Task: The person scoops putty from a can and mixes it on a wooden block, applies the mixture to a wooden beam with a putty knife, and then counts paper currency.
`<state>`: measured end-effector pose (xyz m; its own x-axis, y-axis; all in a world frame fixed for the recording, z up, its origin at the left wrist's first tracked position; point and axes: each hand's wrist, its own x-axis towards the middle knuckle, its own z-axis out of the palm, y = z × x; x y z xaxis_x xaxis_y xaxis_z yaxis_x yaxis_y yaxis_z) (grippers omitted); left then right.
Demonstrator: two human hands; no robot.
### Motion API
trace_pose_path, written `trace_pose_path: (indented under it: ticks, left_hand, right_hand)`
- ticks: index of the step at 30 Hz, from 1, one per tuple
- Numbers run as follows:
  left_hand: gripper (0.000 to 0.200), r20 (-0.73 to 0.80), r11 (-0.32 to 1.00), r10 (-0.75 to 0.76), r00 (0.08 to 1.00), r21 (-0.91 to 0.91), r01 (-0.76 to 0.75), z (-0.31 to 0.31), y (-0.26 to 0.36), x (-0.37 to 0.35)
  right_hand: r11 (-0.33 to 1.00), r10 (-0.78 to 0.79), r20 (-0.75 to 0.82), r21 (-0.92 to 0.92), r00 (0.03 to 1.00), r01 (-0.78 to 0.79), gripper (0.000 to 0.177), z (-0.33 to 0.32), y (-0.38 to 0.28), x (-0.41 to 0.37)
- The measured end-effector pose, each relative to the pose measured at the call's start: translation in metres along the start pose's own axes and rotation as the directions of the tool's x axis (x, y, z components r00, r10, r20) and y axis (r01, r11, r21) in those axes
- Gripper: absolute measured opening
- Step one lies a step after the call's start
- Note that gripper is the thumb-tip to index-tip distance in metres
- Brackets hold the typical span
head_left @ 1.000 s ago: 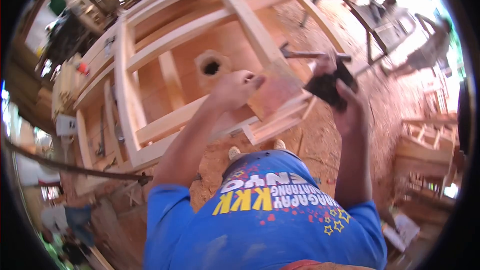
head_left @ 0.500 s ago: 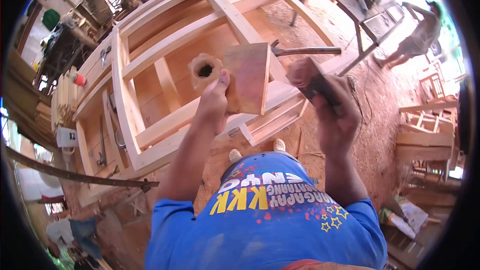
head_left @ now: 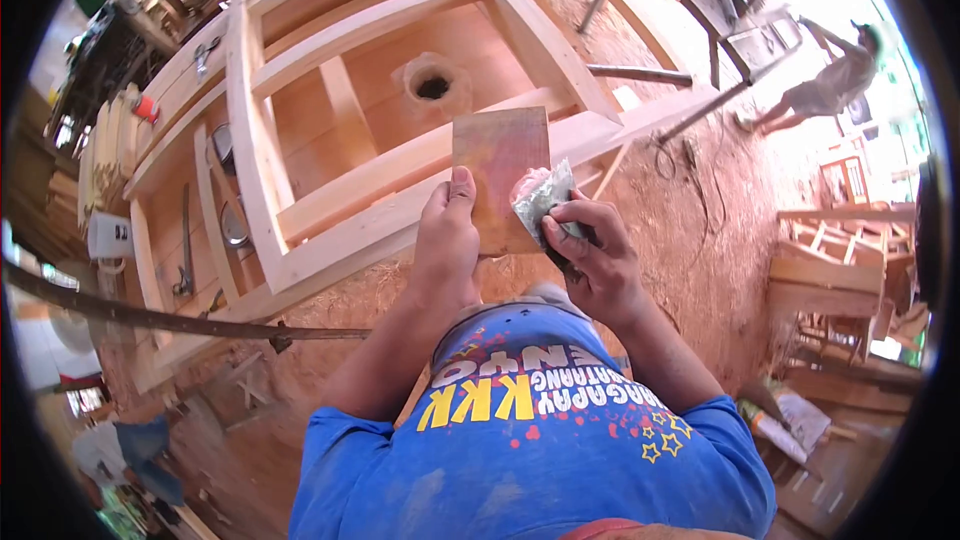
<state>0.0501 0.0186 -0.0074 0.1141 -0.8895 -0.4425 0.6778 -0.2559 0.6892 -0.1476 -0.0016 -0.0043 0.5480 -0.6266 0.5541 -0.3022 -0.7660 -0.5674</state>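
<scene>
My left hand (head_left: 450,230) grips a flat rectangular board (head_left: 500,145) by its left edge, thumb on the front face. Pinkish smears cover the board's surface. In my right hand (head_left: 603,252) is a putty knife (head_left: 550,202), its broad blade coated with pale residue. A lump of pink putty (head_left: 527,183) clings to the blade's left side, at the board's right edge. Both hands are in front of my body, above the near rail of a wooden frame (head_left: 370,245).
Beyond the board lies a round, pale piece with a dark hole (head_left: 433,87). A hammer handle (head_left: 640,72) rests on the frame's right side. At left are a white bucket (head_left: 108,236) and a metal bar (head_left: 180,318). A person (head_left: 825,75) stands far right, near a workbench (head_left: 735,25).
My right hand has moved left with the putty knife, bringing the blade to the board. The board now faces me more squarely. My view has shifted slightly.
</scene>
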Motion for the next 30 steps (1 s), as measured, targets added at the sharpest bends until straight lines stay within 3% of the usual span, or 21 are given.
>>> trace_pose_path:
  ticks: [4,8,11,14,23,26,30]
  left_hand:
    - [0.045,-0.127,0.996,0.052,0.99,-0.065,-0.061,0.002,-0.006,-0.034]
    - [0.046,-0.152,0.992,0.046,0.987,-0.107,-0.063,0.007,-0.024,-0.062]
    - [0.048,-0.167,0.994,0.049,0.985,-0.088,-0.064,0.012,-0.043,-0.08]
    - [0.051,-0.149,0.995,0.015,0.989,-0.092,-0.029,0.003,-0.071,-0.093]
    - [0.054,-0.107,0.998,-0.03,0.994,-0.056,0.024,0.024,-0.067,-0.123]
    - [0.054,-0.029,0.997,-0.036,0.999,-0.07,0.033,0.009,-0.064,-0.122]
    - [0.055,-0.05,0.994,-0.063,0.997,-0.088,0.059,-0.03,-0.043,-0.119]
  right_hand:
    - [0.997,-0.063,0.025,0.049,0.998,0.062,0.062,-0.004,-0.004,-0.012]
    - [0.997,-0.057,0.059,0.058,0.997,0.053,0.048,-0.024,-0.019,-0.03]
    - [0.994,-0.043,0.096,0.1,0.994,0.033,0.052,-0.039,-0.025,-0.053]
    - [0.992,-0.028,0.098,0.128,0.995,0.015,0.058,-0.047,-0.034,-0.076]
    - [0.998,-0.033,0.092,0.065,0.995,0.027,0.05,-0.064,-0.054,-0.096]
    - [0.999,-0.039,0.125,-0.007,0.991,0.041,0.05,-0.06,-0.063,-0.095]
    - [0.995,-0.05,0.189,-0.071,0.981,0.065,0.049,-0.036,-0.082,-0.076]
